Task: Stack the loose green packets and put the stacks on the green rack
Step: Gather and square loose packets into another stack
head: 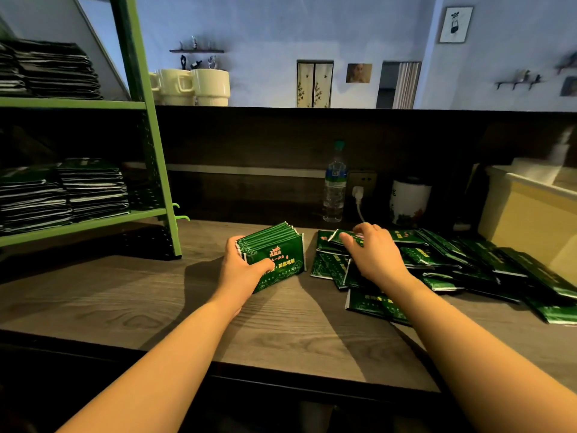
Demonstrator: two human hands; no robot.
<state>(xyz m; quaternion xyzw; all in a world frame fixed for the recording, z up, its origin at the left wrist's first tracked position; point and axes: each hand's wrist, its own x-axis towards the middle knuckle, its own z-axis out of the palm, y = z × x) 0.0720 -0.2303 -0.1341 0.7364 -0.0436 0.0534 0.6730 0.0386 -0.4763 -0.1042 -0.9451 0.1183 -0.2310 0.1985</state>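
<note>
The left hand (242, 264) grips a stack of green packets (274, 254) standing on edge on the wooden counter (125, 295), just right of the green rack (146, 120). The right hand (371, 251) pinches one packet (349, 237) atop the loose pile (452, 264) beside the stack.

Pale blue wall (265, 32), wooden counter (125, 301)
</note>
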